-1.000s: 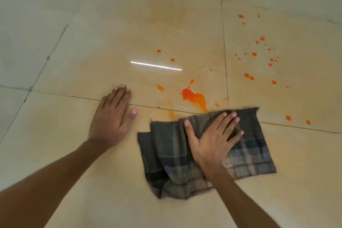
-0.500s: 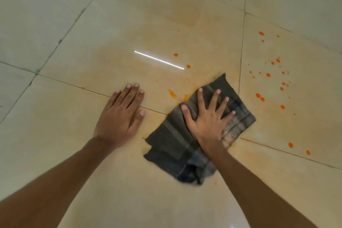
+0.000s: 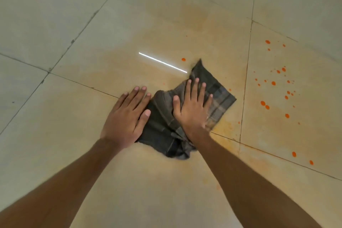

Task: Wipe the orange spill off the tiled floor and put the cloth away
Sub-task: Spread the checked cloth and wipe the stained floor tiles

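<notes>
A dark grey plaid cloth [image 3: 216, 87] lies crumpled on the beige tiled floor [image 3: 92, 24]. My right hand [image 3: 192, 109] presses flat on its middle, fingers spread and straight. My left hand [image 3: 127, 116] rests flat on the floor against the cloth's left edge, its thumb lying over the fabric. One orange drop [image 3: 183, 59] sits just left of the cloth's far corner. Several orange drops [image 3: 273, 83] are scattered over the tile to the right. A faint orange smear [image 3: 224, 126] shows beside the cloth's right corner.
Dark grout lines [image 3: 246, 79] cross the floor between large glossy tiles. A bright white reflection of a light [image 3: 162, 62] lies just beyond my hands. Two more orange drops [image 3: 293, 154] sit at the lower right.
My right hand has pushed the cloth forward and leftwards over the big orange blot and small marks, which no longer show. The cloth now touches my left hand, which stayed planted.
</notes>
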